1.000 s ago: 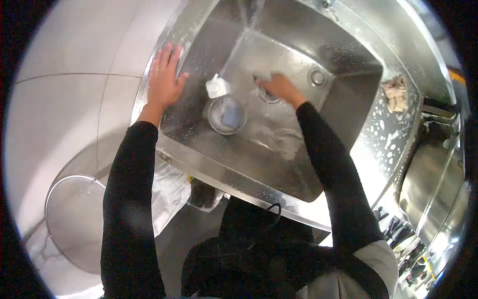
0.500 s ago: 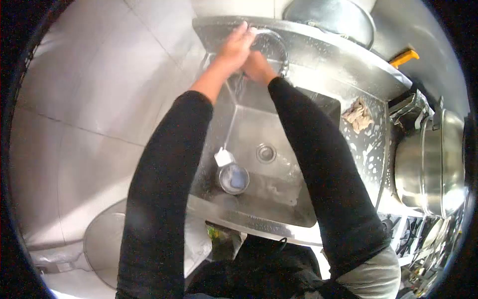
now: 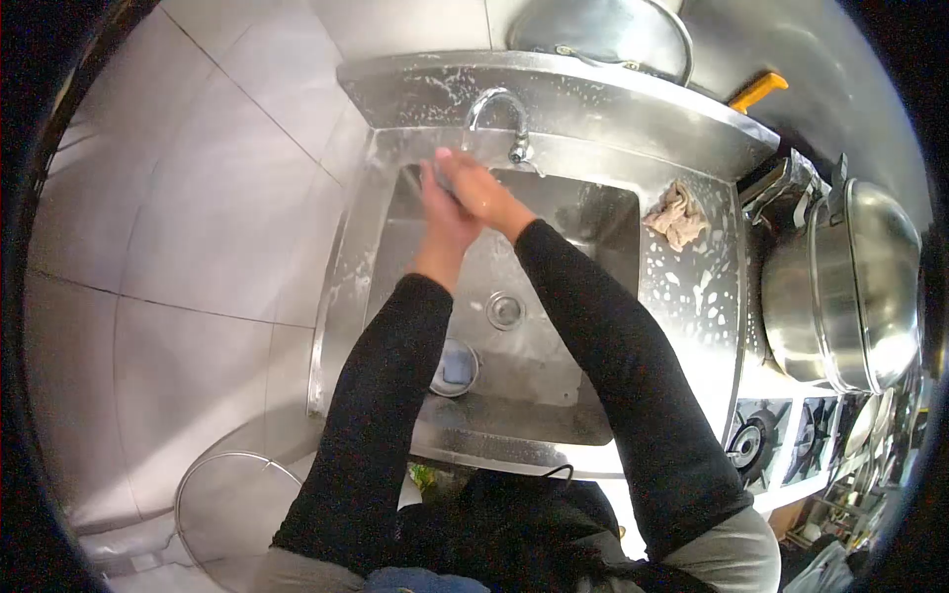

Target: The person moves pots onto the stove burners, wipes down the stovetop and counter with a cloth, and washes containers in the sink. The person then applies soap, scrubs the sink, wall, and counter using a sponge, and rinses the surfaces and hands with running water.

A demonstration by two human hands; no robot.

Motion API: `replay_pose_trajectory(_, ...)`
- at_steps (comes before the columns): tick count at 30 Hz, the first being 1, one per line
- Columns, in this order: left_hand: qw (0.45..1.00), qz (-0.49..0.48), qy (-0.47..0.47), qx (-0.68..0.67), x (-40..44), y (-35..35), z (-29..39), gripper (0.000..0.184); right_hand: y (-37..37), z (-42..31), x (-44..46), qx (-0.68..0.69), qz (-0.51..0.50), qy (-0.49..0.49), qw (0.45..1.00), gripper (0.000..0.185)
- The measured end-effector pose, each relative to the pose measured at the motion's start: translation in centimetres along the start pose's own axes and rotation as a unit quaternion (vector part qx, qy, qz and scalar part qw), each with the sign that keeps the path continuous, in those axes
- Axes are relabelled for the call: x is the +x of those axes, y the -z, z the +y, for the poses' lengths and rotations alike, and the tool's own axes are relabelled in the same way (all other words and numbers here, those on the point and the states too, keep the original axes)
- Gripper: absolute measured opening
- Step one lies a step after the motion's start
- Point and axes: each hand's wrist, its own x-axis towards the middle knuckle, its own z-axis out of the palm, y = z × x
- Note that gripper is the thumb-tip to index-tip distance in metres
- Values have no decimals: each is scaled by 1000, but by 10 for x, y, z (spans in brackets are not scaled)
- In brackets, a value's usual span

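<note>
Sink point(image 3: 524, 366) of metal takes the middle of the head view, and both hands of the person are brought together above its far left part. The right hand point(image 3: 479, 193) lies over the left hand point(image 3: 447, 219), palm side toward it, and the two are touching. The left hand has its fingers pointing up and away from the person. I cannot tell if something small is held between the palms, because they cover each other and the picture is a little blurred there. The tap point(image 3: 520, 148) stands at the far edge of the sink, and its curved pipe bends over just beyond the fingertips. Near the left sleeve point(image 3: 381, 395), which hides one side of it, a round bowl point(image 3: 469, 383) sits in the sink with a blue piece point(image 3: 458, 368) inside. A crumpled cloth point(image 3: 677, 215) lies on the wet, foamy counter point(image 3: 692, 287) at right.
</note>
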Motion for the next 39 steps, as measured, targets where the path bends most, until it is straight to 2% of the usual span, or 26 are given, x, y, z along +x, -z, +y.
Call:
replay_pose_trajectory(2,983,-130,-113,67,37,8,-6,37,39,-32,-29,85,-99,-105,986,54)
replay_pose_trajectory(4,964,-57,-41,256,60,-6,10,30,70,-17,-58,302,52,-94,947,43)
replay_pose_trajectory(5,927,-6,-23,375,77,-9,12,29,86,-9,-80,299,50,-144,942,40)
replay_pose_trajectory(6,902,-28,-92,420,63,-20,11,31,103,0,-101,296,46,-193,934,38)
replay_pose_trajectory(7,870,-49,-163,462,49,-39,15,33,119,25,-122,177,34,-192,965,34)
replay_pose_trajectory(8,811,-58,-174,555,41,-49,19,42,137,50,-141,56,17,-186,981,30)
replay_pose_trajectory(9,742,-62,-182,642,35,-53,23,52,154,62,-158,-55,30,-165,984,27)
replay_pose_trajectory(10,640,-58,-205,738,29,-51,25,63,169,73,-176,-161,35,-141,976,24)
replay_pose_trajectory(11,577,-57,-168,797,21,-35,21,75,190,82,-192,-213,11,-46,976,21)
replay_pose_trajectory(12,507,-63,-132,849,11,-21,17,87,209,88,-203,-373,-15,31,927,19)
replay_pose_trajectory(13,545,-108,-38,831,-8,18,5,89,218,81,-207,-336,-29,-55,940,19)
replay_pose_trajectory(15,523,-188,-53,829,-49,131,-36,89,232,89,-224,-332,-41,-46,941,19)
replay_pose_trajectory(16,515,-219,54,827,-58,180,-50,83,230,92,-230,-330,-45,-54,941,19)
replay_pose_trajectory(18,473,-213,131,845,-85,212,-61,63,233,97,-236,-433,-73,88,894,17)
replay_pose_trajectory(19,439,-225,183,850,-89,223,-63,56,231,95,-234,-402,-55,53,912,15)
replay_pose_trajectory(21,407,-305,26,860,-80,295,-80,58,227,102,-237,-401,-42,51,914,13)
replay_pose_trajectory(23,387,-321,-117,857,-72,311,-92,42,232,115,-239,-380,-33,69,922,12)
replay_pose_trajectory(24,361,-306,-66,878,-73,308,-96,27,237,120,-241,-373,-34,75,924,11)
replay_pose_trajectory(25,292,-318,-66,900,-75,300,-97,21,238,119,-243,-387,-31,72,919,10)
replay_pose_trajectory(27,219,-255,-24,942,-69,296,-110,22,236,118,-243,-393,-24,79,916,10)
replay_pose_trajectory(29,251,-325,-80,908,-58,303,-115,21,237,114,-244,-406,-24,79,910,12)
replay_pose_trajectory(31,218,-401,-73,887,-41,309,-120,21,237,110,-242,-422,-32,64,904,13)
replay_pose_trajectory(35,199,-446,-35,872,-36,263,-104,22,240,102,-242,-414,-23,63,908,13)
replay_pose_trajectory(37,263,-383,50,884,-25,230,-101,27,241,99,-242,-412,-24,54,909,12)
replay_pose_trajectory(38,261,-376,43,888,-12,216,-94,27,241,97,-241,-410,-21,64,909,12)
replay_pose_trajectory(39,329,-376,35,866,3,207,-88,31,242,99,-241,-409,-19,65,910,13)
